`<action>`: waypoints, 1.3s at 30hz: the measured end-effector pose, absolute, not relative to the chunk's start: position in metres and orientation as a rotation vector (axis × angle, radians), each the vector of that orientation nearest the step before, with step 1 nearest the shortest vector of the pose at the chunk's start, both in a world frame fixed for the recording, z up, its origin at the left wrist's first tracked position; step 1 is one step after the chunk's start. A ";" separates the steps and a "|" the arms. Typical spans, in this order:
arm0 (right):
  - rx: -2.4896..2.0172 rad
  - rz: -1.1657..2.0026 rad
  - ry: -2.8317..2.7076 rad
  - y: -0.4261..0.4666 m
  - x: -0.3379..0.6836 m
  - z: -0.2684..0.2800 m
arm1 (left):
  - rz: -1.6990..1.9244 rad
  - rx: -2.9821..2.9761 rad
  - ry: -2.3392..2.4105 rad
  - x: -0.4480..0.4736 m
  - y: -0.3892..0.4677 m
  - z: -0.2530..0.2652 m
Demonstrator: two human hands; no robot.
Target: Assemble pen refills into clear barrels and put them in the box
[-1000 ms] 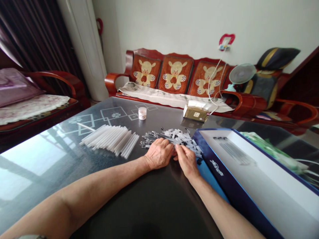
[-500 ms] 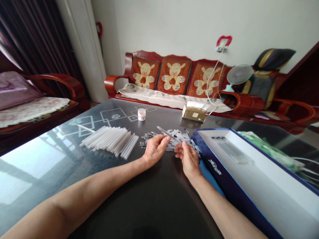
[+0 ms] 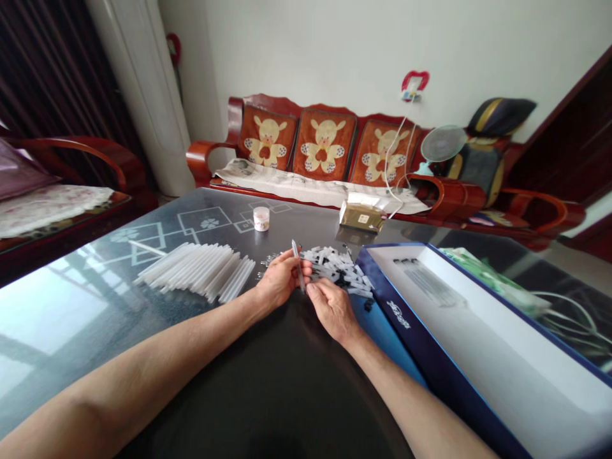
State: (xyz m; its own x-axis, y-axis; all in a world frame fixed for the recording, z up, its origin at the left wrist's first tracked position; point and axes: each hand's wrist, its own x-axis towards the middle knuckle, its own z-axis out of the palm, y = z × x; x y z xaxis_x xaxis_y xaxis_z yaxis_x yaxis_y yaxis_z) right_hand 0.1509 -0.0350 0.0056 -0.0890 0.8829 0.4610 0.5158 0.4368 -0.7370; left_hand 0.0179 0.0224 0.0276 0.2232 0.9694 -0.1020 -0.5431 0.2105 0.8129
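Observation:
My left hand [image 3: 280,277] is closed around a slim translucent pen [image 3: 299,266], which stands nearly upright with its pointed end on top. At the pen's lower end, the thumb and fingers of my right hand [image 3: 332,309] are pinched together on it. Just behind my hands lies a loose heap of small white and black pen parts [image 3: 337,262], partly hidden by my fingers. Left of my left hand, a row of white pen barrels [image 3: 194,271] lies side by side on the dark glossy table [image 3: 229,382].
A blue box [image 3: 478,312] with a white inside stands at the right, with several black-ended pens [image 3: 425,280] in it. Beyond the heap are a small white tub [image 3: 261,218] and a tissue box [image 3: 362,215]. A green-and-white bag [image 3: 492,277] lies behind the box.
The pen has swung from a slant to nearly upright. My right hand has come left to its lower end, and the view has shifted slightly right.

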 end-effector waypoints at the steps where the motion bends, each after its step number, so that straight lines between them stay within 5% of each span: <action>1: -1.211 0.481 -1.700 -0.035 0.152 0.004 | 1.197 0.778 0.749 0.017 0.023 0.028; 11: -1.871 -0.231 -1.943 -0.031 0.206 0.035 | 1.039 2.615 1.209 0.011 0.009 0.006; 16: -2.165 -0.321 -2.139 -0.035 0.210 0.043 | 0.830 2.852 1.223 0.015 0.003 0.000; 23: -1.980 -0.393 -2.183 -0.031 0.208 0.034 | 0.879 2.868 1.223 0.016 0.005 -0.001; 26: -1.606 -0.198 -1.994 -0.028 0.202 0.031 | 0.994 2.795 1.268 0.015 0.006 -0.002; 33: -1.150 0.914 -1.073 -0.019 0.172 0.006 | 1.174 2.737 1.237 0.014 0.008 -0.002; 39: -0.945 1.189 -0.739 -0.017 0.169 -0.004 | 1.103 2.704 1.232 0.015 0.007 -0.001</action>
State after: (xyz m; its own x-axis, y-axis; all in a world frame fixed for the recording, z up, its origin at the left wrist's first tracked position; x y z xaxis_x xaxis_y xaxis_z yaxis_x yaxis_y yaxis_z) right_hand 0.1688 -0.0173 -0.0045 0.2319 0.9727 -0.0056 -0.4256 0.0963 -0.8998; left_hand 0.0152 0.0068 -0.0013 0.4554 0.6535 0.6046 0.6729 -0.6973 0.2469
